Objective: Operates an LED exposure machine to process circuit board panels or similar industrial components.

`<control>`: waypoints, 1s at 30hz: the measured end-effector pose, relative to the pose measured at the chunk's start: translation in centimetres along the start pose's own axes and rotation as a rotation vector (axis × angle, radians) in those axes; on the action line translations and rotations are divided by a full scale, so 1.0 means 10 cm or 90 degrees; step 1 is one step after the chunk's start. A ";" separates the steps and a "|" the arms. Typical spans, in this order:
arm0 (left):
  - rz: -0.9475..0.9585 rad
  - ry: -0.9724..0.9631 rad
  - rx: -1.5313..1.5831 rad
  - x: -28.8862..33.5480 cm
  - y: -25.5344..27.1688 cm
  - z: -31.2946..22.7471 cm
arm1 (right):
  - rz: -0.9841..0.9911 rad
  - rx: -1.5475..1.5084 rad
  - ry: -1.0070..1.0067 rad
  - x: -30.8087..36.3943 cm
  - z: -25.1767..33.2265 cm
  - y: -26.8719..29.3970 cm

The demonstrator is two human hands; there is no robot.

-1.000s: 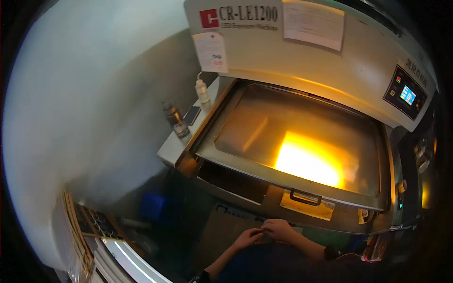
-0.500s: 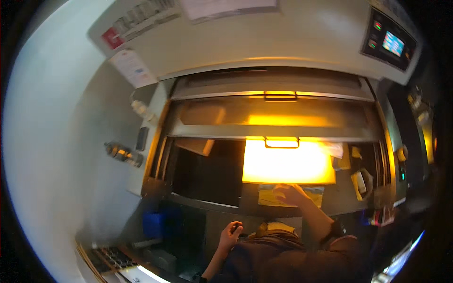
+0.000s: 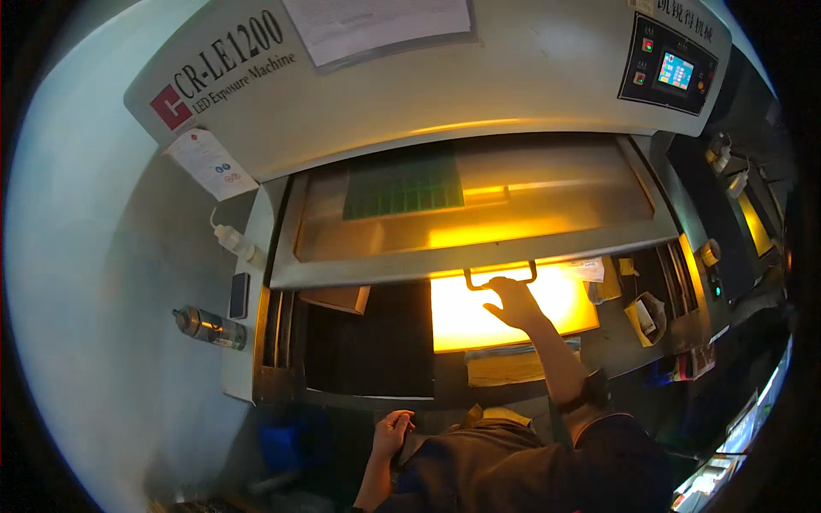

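My right hand (image 3: 515, 306) reaches forward, its fingers curled onto the dark bar handle (image 3: 532, 272) at the front edge of a wide metal-framed tray (image 3: 368, 272). The tray's panel (image 3: 547, 184) is smooth and reflects yellow light; a green grid pattern shows towards its back left. Below the handle lies a brightly glowing light panel (image 3: 462, 316), partly behind my forearm. My left hand (image 3: 392, 434) stays low near my body, fingers curled in; whatever they may hold is hidden.
A large light-coloured machine housing (image 3: 513, 94) with a control screen (image 3: 676, 71) overhangs the back. On the left ledge are a phone (image 3: 239, 296), a dark bottle (image 3: 210, 328) and a white squeeze bottle (image 3: 235, 242). A cut-open container (image 3: 645, 320) and yellow sheets (image 3: 505, 369) lie at the front right.
The upper tray has come forward towards me, over the lower one. My right hand has moved from in front of the light panel onto the handle. My left hand stays low and curled.
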State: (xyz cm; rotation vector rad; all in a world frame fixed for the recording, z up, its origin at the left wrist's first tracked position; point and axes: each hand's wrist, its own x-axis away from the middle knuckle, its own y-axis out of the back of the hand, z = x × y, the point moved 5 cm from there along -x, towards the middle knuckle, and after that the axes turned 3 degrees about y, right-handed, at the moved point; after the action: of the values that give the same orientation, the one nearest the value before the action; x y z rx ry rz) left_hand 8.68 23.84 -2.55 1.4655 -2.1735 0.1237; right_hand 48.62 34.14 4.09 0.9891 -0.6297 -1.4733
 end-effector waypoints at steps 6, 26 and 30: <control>0.016 -0.041 -0.060 -0.09 0.95 0.38 | 0.136 0.346 -0.272 0.67 0.28 -0.90; 0.154 -0.386 -0.515 -0.29 1.46 -0.41 | 0.077 0.351 -0.479 1.85 2.63 0.58; -0.130 -0.266 -0.539 -2.17 1.77 0.01 | -0.103 0.365 -0.299 1.30 3.25 1.47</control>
State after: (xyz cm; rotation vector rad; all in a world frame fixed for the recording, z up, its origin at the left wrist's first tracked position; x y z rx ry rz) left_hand -0.82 49.42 -8.98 1.2318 -1.9376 -1.1169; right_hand 29.04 13.96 29.64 1.1466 -1.3939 -1.7274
